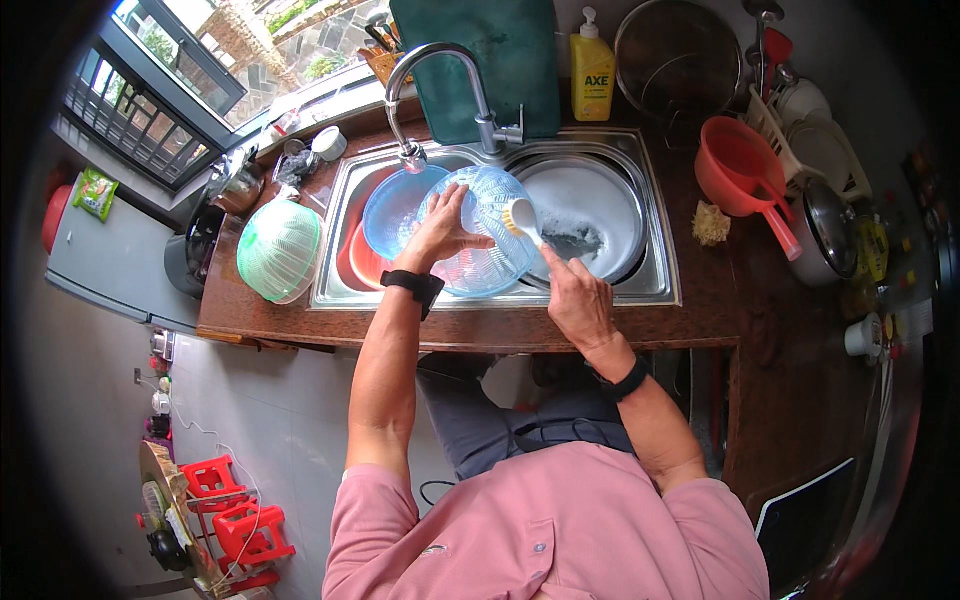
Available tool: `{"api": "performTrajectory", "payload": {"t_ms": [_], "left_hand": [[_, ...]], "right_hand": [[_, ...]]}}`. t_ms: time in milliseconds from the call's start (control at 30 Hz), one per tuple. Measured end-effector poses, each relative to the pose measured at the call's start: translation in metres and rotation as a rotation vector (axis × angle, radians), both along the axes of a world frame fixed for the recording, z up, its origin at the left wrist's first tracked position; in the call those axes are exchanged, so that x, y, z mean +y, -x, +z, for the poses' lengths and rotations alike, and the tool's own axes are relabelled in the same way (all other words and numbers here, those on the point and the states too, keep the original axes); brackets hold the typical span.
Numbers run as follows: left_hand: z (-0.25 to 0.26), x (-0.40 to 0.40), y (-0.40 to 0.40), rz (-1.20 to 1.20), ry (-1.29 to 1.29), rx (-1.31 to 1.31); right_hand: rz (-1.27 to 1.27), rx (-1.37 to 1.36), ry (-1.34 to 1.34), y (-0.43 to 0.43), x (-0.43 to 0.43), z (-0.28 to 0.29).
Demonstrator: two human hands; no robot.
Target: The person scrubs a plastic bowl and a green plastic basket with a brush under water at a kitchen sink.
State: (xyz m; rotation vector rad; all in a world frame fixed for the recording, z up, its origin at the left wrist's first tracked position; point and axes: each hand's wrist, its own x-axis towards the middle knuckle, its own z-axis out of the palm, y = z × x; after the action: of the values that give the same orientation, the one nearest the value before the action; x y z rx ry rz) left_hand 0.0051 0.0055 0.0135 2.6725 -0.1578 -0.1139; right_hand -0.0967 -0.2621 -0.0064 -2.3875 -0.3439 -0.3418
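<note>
A clear bluish plastic basket (491, 262) is tilted over the divider of the double sink (664, 247). My left hand (446, 231) lies on it with fingers spread, steadying it. My right hand (579, 296) is closed around the handle of a white scrubbing brush (523, 216), whose yellowish bristles touch the basket's side. A blue plastic basin (386, 214) sits in the left bowl, above an orange-red one (362, 262). In the right bowl, a large metal basin (622, 195) holds foamy water. The chrome faucet (442, 49) arches over the left bowl.
Left of the sink stands a green mesh plastic dome (277, 251). Behind it are a green cutting board (480, 67) and a yellow detergent bottle (592, 75). To the right are a scouring pad (709, 223), a red plastic dipper (731, 169), a lidded pot (821, 232) and a dish rack (855, 176).
</note>
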Motion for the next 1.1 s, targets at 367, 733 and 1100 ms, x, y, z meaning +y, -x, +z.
{"api": "performTrajectory", "payload": {"t_ms": [367,733,1100], "left_hand": [[-0.01,0.001,-0.002,-0.041,0.079,-0.001],[-0.015,0.003,-0.003,-0.027,0.08,-0.073],[-0.012,0.0,-0.001,-0.048,0.069,-0.012]], "right_hand": [[0.048,-0.109,0.128,-0.02,-0.004,0.03],[0.024,-0.138,0.324,-0.055,0.021,0.066],[-0.008,-0.121,0.332,-0.067,0.02,0.069]]}}
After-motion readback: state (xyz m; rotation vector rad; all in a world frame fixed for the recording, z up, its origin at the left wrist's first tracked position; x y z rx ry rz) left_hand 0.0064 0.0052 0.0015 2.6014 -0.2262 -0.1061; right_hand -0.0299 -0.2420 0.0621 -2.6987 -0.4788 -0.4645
